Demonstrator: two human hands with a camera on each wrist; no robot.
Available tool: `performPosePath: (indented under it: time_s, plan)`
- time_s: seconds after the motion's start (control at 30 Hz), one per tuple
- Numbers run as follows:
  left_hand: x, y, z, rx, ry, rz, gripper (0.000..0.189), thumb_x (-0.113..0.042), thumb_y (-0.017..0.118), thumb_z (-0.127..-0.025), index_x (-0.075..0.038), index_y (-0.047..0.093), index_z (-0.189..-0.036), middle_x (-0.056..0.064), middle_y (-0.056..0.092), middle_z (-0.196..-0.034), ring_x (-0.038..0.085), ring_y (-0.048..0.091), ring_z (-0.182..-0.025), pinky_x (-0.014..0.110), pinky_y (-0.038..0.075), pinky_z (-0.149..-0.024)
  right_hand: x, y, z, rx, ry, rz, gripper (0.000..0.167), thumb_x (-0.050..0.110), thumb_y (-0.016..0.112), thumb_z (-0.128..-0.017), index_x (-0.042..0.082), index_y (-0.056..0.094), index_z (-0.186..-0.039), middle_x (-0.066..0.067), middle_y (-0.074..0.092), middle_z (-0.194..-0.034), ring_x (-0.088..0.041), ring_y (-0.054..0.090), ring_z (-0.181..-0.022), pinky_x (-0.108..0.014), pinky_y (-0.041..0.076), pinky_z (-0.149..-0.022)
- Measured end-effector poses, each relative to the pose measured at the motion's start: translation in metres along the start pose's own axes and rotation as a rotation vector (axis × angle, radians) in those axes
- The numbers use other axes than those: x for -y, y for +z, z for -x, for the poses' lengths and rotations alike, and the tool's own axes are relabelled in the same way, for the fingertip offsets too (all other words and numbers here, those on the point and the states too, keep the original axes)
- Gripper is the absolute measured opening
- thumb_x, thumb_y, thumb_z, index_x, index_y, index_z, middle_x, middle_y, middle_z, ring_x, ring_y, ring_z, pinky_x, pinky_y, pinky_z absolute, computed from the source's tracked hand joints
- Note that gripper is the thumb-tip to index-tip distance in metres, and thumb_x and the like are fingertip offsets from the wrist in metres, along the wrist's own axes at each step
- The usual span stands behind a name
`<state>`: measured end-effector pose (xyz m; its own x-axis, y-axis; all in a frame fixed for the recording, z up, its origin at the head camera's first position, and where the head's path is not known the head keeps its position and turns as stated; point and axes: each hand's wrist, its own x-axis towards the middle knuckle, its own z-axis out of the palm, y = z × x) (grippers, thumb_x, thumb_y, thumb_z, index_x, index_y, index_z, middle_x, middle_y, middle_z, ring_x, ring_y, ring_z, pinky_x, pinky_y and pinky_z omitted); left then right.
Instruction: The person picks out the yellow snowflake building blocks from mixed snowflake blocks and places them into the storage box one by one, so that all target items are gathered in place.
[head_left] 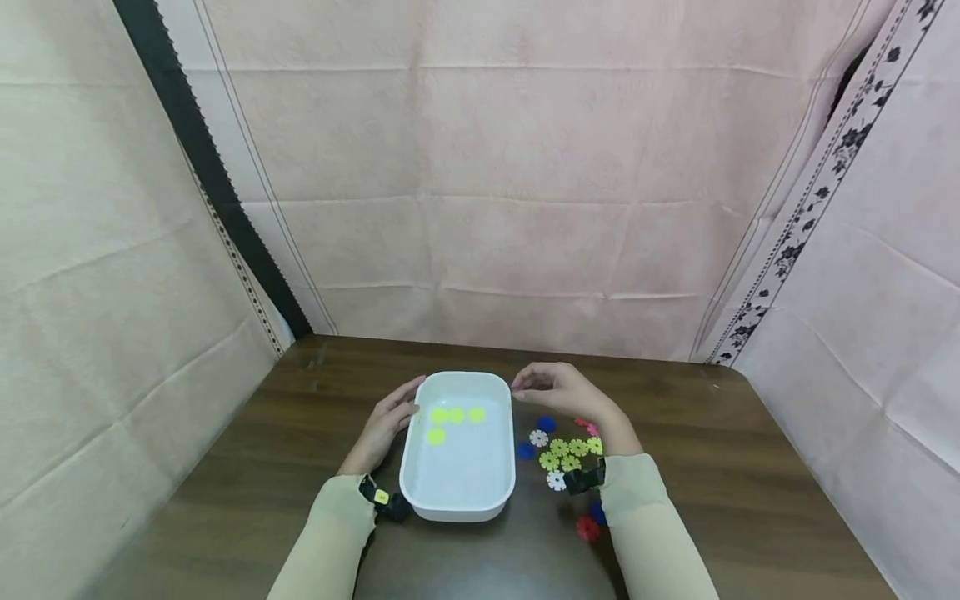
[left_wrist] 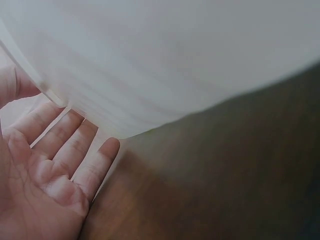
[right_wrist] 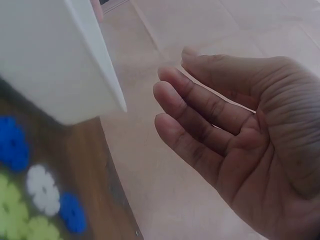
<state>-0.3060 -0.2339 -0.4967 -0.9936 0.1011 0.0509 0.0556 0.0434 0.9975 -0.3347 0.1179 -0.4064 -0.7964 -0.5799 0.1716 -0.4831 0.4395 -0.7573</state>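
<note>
A white rectangular tray (head_left: 459, 479) stands on the table with several yellow-green pieces (head_left: 457, 414) inside it. My left hand (head_left: 388, 421) is at the tray's left side, with fairly straight fingers touching its outer wall. In the left wrist view the fingers (left_wrist: 75, 142) lie against the wall (left_wrist: 165, 65), and the thumb is at the rim. Near the tray's far right corner hovers my right hand (head_left: 558, 389), fingers loosely bent. The right wrist view shows that hand (right_wrist: 225, 130) holding nothing, apart from the tray (right_wrist: 65, 75).
Notched flower-shaped discs lie right of the tray: yellow-green (head_left: 558, 447), white (head_left: 556, 480), blue (head_left: 525, 451), red (head_left: 588, 528) and pink ones. The brown wooden table (head_left: 360, 367) ends at pale cloth walls (head_left: 525, 208) at the back and sides.
</note>
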Motion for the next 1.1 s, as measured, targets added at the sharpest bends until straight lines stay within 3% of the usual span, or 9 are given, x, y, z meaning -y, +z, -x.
performPosePath:
  time_s: [0.6,0.83,1.1]
  plan:
    - [0.001,0.000,0.000,-0.008,-0.022,-0.003,0.048,-0.025,0.058,-0.098,-0.026,0.052,-0.146,0.000,0.046,-0.153,0.019,0.045,-0.139,0.045,0.038,-0.113,-0.033,-0.015,0.029,0.081,0.042,0.046,0.022,0.026,0.071,-0.095,0.014,0.071,-0.113,0.006,0.072,-0.103,-0.014,0.068,-0.098,-0.038,0.056,-0.090]
    - [0.000,0.000,-0.001,-0.002,-0.008,-0.005,0.049,-0.025,0.058,-0.098,-0.024,0.052,-0.147,0.001,0.046,-0.153,0.019,0.045,-0.139,0.044,0.038,-0.113,-0.040,-0.016,0.035,0.146,0.098,0.079,0.023,0.024,0.070,-0.096,0.008,0.073,-0.112,0.004,0.072,-0.101,-0.016,0.067,-0.093,-0.036,0.057,-0.082]
    - [0.000,0.000,0.000,-0.001,-0.013,-0.007,0.048,-0.024,0.057,-0.099,-0.023,0.051,-0.147,0.001,0.046,-0.153,0.020,0.046,-0.138,0.043,0.039,-0.112,-0.050,-0.014,0.039,0.200,0.144,0.163,0.019,0.019,0.077,-0.090,0.006,0.073,-0.103,0.001,0.069,-0.090,-0.018,0.063,-0.084,-0.035,0.056,-0.074]
